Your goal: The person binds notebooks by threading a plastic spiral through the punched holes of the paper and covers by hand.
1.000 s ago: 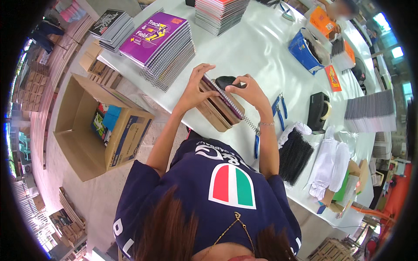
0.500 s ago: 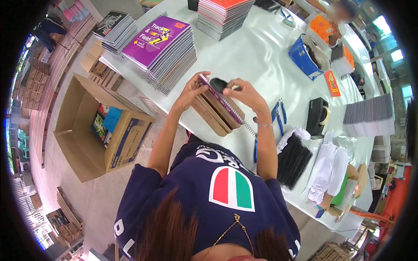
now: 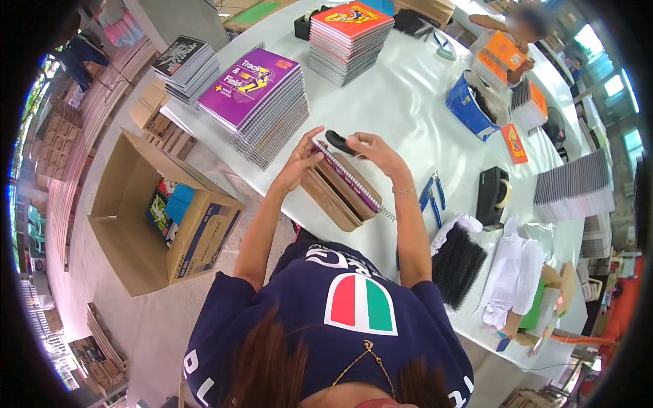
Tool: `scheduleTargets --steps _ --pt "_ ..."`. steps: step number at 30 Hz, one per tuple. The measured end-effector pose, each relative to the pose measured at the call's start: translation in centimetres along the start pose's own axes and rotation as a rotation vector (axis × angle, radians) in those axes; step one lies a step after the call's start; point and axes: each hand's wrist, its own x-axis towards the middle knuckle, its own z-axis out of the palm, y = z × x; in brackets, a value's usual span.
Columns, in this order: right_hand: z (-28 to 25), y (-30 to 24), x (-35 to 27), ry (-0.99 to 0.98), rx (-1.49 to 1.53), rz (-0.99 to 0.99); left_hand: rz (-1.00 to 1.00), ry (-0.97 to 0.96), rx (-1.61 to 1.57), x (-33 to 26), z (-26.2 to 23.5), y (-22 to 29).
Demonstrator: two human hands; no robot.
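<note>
A spiral-bound notebook [image 3: 343, 187] with brown covers stands on edge, spine up, on the white table [image 3: 408, 102]. My left hand [image 3: 301, 161] grips its far-left end. My right hand [image 3: 374, 154] rests over the wire spine and holds a small black tool [image 3: 338, 141] at that same end. A loose wire coil runs out from the notebook's near-right end.
Stacks of purple [image 3: 262, 102], black [image 3: 187, 64] and orange [image 3: 350, 37] notebooks stand at the far left. Blue pliers [image 3: 432, 197], a black tape dispenser [image 3: 493, 197], black binding combs [image 3: 457, 265] and white plastic bags [image 3: 510, 282] lie right. An open cardboard box [image 3: 160, 217] is on the floor left.
Both hands have tilted the notebook up onto its edge and lifted its far end. The black tool stays at the spine's far end.
</note>
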Motion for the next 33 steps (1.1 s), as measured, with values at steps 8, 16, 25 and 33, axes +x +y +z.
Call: scheduleTargets --steps 8,16,25,33 --pt "0.8 1.1 0.2 -0.201 0.185 -0.031 0.052 0.02 0.009 0.6 0.3 -0.3" --pt "2.0 10.4 -9.0 0.336 0.366 -0.023 0.146 0.381 0.056 -2.5 3.5 -3.4" --pt "10.6 13.0 -24.8 0.678 -0.479 0.42 0.177 0.262 0.1 -6.2 6.0 -1.5" --pt "10.1 5.6 -21.6 0.816 -0.054 0.094 0.09 0.254 0.361 -6.1 4.7 -0.6"
